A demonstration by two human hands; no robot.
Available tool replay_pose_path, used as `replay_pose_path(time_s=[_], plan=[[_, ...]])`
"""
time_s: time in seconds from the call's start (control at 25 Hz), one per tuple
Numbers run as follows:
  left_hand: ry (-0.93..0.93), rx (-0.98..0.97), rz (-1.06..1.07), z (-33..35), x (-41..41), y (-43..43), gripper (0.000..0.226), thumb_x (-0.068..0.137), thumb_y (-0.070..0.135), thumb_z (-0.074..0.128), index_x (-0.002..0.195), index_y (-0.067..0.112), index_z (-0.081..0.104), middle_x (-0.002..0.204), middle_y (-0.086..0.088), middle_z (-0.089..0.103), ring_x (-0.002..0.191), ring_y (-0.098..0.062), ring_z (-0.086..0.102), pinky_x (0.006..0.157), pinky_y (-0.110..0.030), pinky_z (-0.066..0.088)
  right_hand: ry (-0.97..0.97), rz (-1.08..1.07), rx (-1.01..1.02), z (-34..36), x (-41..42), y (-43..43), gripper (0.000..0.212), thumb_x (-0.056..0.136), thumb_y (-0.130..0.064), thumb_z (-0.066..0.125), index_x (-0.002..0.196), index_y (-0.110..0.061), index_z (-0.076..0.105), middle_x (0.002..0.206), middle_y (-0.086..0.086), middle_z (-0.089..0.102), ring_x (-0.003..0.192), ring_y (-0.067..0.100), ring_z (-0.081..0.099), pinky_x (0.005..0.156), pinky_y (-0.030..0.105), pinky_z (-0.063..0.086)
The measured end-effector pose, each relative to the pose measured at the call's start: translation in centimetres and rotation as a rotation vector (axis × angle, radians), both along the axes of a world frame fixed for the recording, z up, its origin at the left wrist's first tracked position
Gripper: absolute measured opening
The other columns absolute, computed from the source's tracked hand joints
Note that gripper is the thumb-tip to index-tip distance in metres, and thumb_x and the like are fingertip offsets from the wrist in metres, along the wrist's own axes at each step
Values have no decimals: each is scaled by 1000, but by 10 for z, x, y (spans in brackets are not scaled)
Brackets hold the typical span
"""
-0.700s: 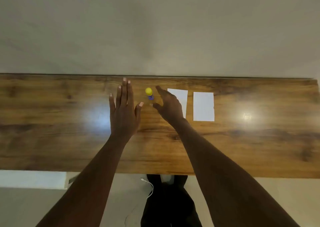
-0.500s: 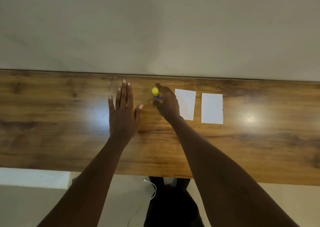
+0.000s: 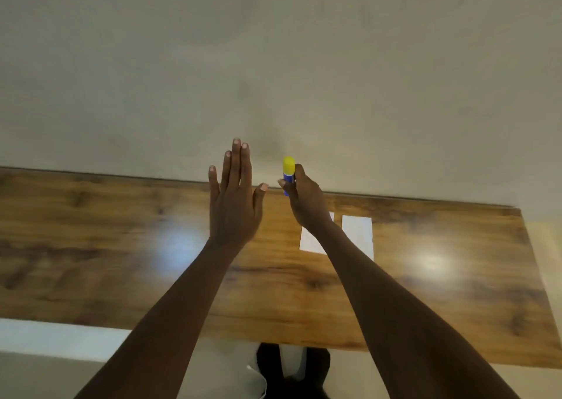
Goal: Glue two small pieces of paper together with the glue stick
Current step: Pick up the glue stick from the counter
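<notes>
The right grip [image 3: 307, 207] now holds the glue stick [image 3: 289, 172], raised off the table [image 3: 91, 246]; left grip [image 3: 234, 207] stays spread.

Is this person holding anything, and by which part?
The right hand grips the glue stick by its blue barrel, below the yellow cap. The left hand is open and holds nothing.

Both forearms bare, stretched from near side toward far side. The left hand [image 3: 234, 203] is flat, back up, fingers straight and together, thumb splayed right. Just right of it, the right hand [image 3: 305, 203] has fingers and thumb curled round an upright glue stick [image 3: 289, 170].
</notes>
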State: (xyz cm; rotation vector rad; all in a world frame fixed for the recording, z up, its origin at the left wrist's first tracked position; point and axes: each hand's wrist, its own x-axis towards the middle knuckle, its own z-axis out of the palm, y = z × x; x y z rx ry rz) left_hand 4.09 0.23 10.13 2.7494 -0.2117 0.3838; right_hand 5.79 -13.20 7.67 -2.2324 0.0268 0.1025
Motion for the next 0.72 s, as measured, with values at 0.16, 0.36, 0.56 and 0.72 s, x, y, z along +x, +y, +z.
replay_pose_path(time_s=[0.16,0.36,0.56,0.72], plan=[[-199,-63,-10,103,28,-20,62,91,30,38,142,9,9,152,-15,17,138,-25,11,109,-45,6,-183,-13,-11,100,16,-14,27,92,-32,38,105,-8,38,81,14,61,63,27,55,58,34,44],[-439,-175,-61,236,41,-34,59,91,23,36,142,5,11,152,-18,18,139,-23,12,111,-43,5,-485,-42,39,234,29,-32,26,90,-35,45,95,-10,41,65,-4,42,52,11,38,48,25,31],[-627,-452,-210,358,33,-49,53,92,19,38,140,3,23,149,-15,28,137,-17,23,112,-30,11,-780,-70,93,353,26,-44,29,82,-34,59,89,-7,49,69,3,47,55,16,36,51,21,29],[-437,-1012,-271,440,17,-65,39,85,22,59,118,0,57,122,-16,61,110,-23,60,94,-25,45,-955,-131,161,428,16,-43,25,80,-30,63,76,-10,48,56,-8,36,49,10,29,48,15,30]])
